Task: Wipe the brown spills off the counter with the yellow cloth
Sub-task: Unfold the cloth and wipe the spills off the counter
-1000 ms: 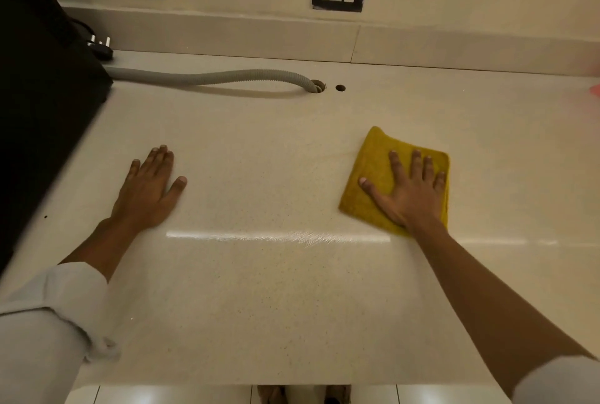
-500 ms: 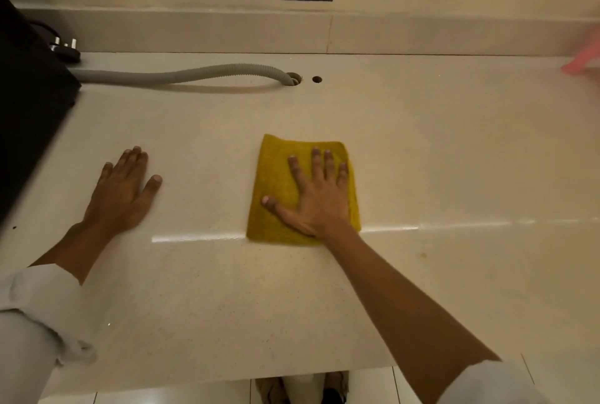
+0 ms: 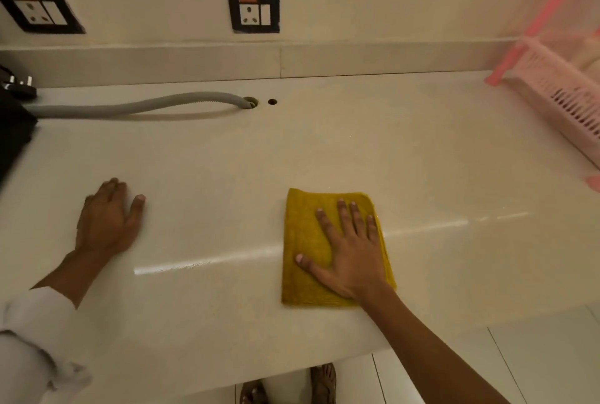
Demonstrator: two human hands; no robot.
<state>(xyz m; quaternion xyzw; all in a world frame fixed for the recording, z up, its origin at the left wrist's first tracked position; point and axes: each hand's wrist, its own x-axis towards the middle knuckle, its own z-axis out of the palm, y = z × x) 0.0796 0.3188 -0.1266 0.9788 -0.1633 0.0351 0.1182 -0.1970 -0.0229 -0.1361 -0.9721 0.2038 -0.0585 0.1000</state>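
The right hand (image 3: 349, 260) lies flat, fingers (image 3: 355, 218) spread, on the folded yellow cloth (image 3: 305, 241); at nine o'clock, the left hand (image 3: 105, 218) presses the pale speckled counter (image 3: 211, 176), fingers together.

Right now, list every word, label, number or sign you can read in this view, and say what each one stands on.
No readable text in this view.
Middle socket plate: orange strip on top, no lettering legible.
Left socket plate: the same orange strip, too blurred to read.
Yellow cloth, counter, grey hose and pink basket: no print or label shows.
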